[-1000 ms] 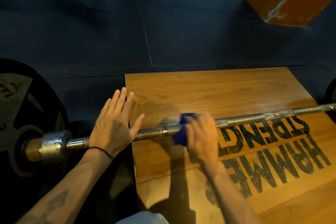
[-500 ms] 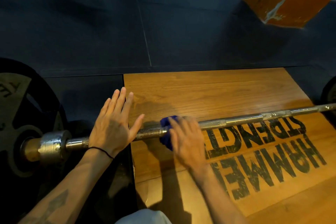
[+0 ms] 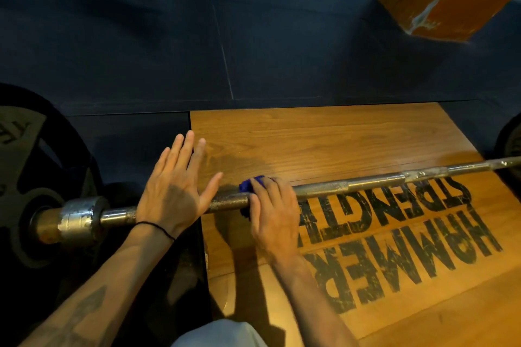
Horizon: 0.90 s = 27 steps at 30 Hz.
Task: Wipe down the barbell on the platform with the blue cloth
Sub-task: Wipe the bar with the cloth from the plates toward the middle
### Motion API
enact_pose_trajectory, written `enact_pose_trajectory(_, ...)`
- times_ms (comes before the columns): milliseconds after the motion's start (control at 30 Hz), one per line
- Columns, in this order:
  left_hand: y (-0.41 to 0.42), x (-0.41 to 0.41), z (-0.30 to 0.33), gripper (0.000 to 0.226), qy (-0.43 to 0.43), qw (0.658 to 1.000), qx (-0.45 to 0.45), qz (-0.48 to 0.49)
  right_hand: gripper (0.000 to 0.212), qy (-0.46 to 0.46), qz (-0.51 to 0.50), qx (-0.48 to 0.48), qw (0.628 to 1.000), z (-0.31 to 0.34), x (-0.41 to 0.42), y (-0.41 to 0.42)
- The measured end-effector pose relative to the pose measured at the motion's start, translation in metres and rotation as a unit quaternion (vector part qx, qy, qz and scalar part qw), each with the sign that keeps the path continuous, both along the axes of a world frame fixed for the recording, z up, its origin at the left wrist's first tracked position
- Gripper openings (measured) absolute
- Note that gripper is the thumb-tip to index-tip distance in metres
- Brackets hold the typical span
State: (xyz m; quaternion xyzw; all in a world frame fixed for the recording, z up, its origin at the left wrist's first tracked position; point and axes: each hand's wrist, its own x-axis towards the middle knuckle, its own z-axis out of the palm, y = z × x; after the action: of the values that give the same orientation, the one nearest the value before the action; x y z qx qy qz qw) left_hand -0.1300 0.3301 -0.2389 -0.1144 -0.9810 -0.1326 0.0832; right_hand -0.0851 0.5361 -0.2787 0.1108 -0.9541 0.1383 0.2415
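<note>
Lay across the wooden platform (image 3: 324, 146): barbell (image 3: 321, 187), stiff, heavy, rough-looking steel. Steadied by left hand (image 3: 173, 191), flat and open-fingered on the shaft. Wrapped round the shaft nearby: soft blue cloth (image 3: 249, 184), clutched in right hand (image 3: 272, 211). Probably best gripped right there, cloth encircling the bar.

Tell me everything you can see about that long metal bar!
The barbell is a long, worn, grey metal bar with rusty patches, lying across the wooden platform. A thick silver collar and black plate sit at its left end. The left hand rests flat on it; the right hand holds the blue cloth around it.
</note>
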Motion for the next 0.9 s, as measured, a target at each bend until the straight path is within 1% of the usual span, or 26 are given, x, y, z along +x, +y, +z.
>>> enact_pose_trajectory(67,0.0,0.0,0.0,0.077,-0.001,1.0,0.006,0.0,0.043,0.001,0.002,0.048,0.999,0.005,-0.009,0.035)
enact_pose_trajectory(167,0.0,0.001,0.0,0.077,0.003,1.0,0.003,-0.001,0.038,0.015,-0.081,0.043,0.996,0.013,-0.018,0.098)
enact_pose_trajectory(233,0.001,0.001,0.0,0.076,0.002,1.0,0.001,-0.004,0.037,0.018,-0.143,0.032,0.989,0.013,-0.018,0.117)
enact_pose_trajectory(300,0.001,0.001,0.001,0.076,0.001,1.0,-0.003,-0.006,0.04,0.023,-0.19,-0.017,0.981,0.007,-0.019,0.107)
enact_pose_trajectory(367,0.001,0.001,0.0,0.076,-0.001,1.0,-0.009,-0.008,0.041,0.037,-0.22,-0.088,0.971,-0.001,-0.019,0.073)
enact_pose_trajectory(433,0.002,0.002,0.0,0.075,-0.001,1.0,-0.004,-0.01,0.041,0.039,-0.192,-0.149,0.969,-0.005,-0.012,0.024)
enact_pose_trajectory(467,0.002,0.001,0.001,0.076,0.0,1.0,-0.001,-0.01,0.043,0.03,-0.156,-0.154,0.975,-0.005,-0.006,0.003)
enact_pose_trajectory(500,0.001,0.001,0.0,0.076,0.002,1.0,0.002,-0.01,0.044,0.017,-0.114,-0.135,0.984,-0.006,0.001,-0.012)
enact_pose_trajectory(533,0.0,0.001,0.0,0.076,0.002,1.0,0.003,-0.011,0.045,0.01,-0.071,-0.096,0.993,-0.009,0.007,-0.018)
enact_pose_trajectory(600,-0.001,0.001,0.0,0.077,0.001,1.0,0.009,-0.012,0.045,0.008,-0.004,-0.023,1.0,-0.005,0.004,0.007)
enact_pose_trajectory(633,-0.001,0.001,-0.001,0.077,0.002,1.0,0.011,-0.014,0.046,0.007,0.0,-0.004,1.0,-0.001,-0.002,0.03)
enact_pose_trajectory(667,-0.001,0.001,-0.001,0.077,0.002,1.0,0.011,-0.018,0.045,0.005,-0.022,0.0,1.0,0.002,-0.007,0.055)
enact_pose_trajectory(767,0.0,0.001,0.0,0.077,0.003,1.0,0.01,-0.017,0.041,-0.017,-0.157,-0.026,0.987,0.012,-0.017,0.124)
enact_pose_trajectory(833,0.0,0.001,0.0,0.076,0.002,1.0,0.003,-0.016,0.042,-0.009,-0.206,-0.039,0.978,0.01,-0.017,0.137)
enact_pose_trajectory(900,0.0,0.002,0.001,0.076,0.0,1.0,0.0,-0.015,0.04,0.011,-0.229,-0.092,0.969,0.006,-0.019,0.117)
